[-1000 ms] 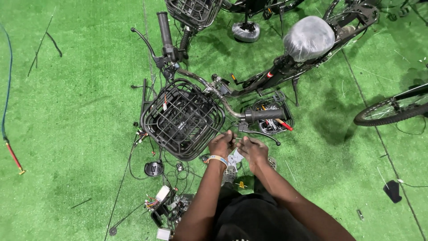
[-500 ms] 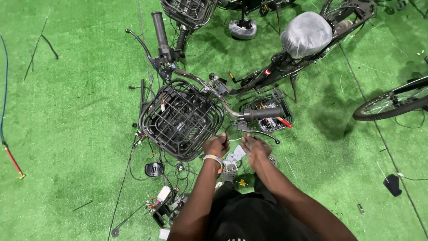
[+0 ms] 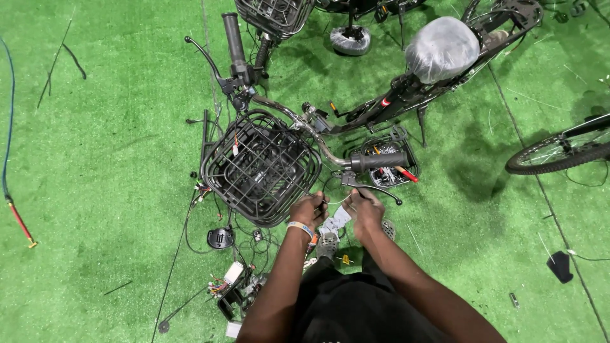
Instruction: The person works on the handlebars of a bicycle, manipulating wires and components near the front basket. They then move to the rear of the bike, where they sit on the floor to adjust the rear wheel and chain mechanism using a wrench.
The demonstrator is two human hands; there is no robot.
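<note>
Seen from the head camera, a person stands over a black bicycle (image 3: 381, 108) on green artificial turf (image 3: 108, 159), both arms stretched down toward the near end of its handlebar. The left hand (image 3: 309, 209) is curled, its fingers pinched on a thin pale cable (image 3: 337, 202) that runs across to the right hand (image 3: 365, 206), just below the rim of the black wire basket (image 3: 260, 166) fixed at the bike's front. A light wristband (image 3: 300, 227) circles the left wrist. The right hand is also closed, fingers gathered on the other end of the same cable, directly under the black brake lever (image 3: 375, 187) and the near rubber grip (image 3: 380, 160). The two hands sit close together, apart by a short gap that the cable bridges.

The far grip (image 3: 232, 37) points up the frame, and the saddle, wrapped in clear plastic (image 3: 441, 49), lies toward the top right. A small tray of tools (image 3: 387, 170) with a red-handled piece rests on the turf behind the near grip. Loose wires and a small round black part (image 3: 220, 238) lie at the lower left of the basket. A second bicycle's wheel (image 3: 559, 152) enters from the right edge, and a second basket (image 3: 274, 14) shows at the top.
</note>
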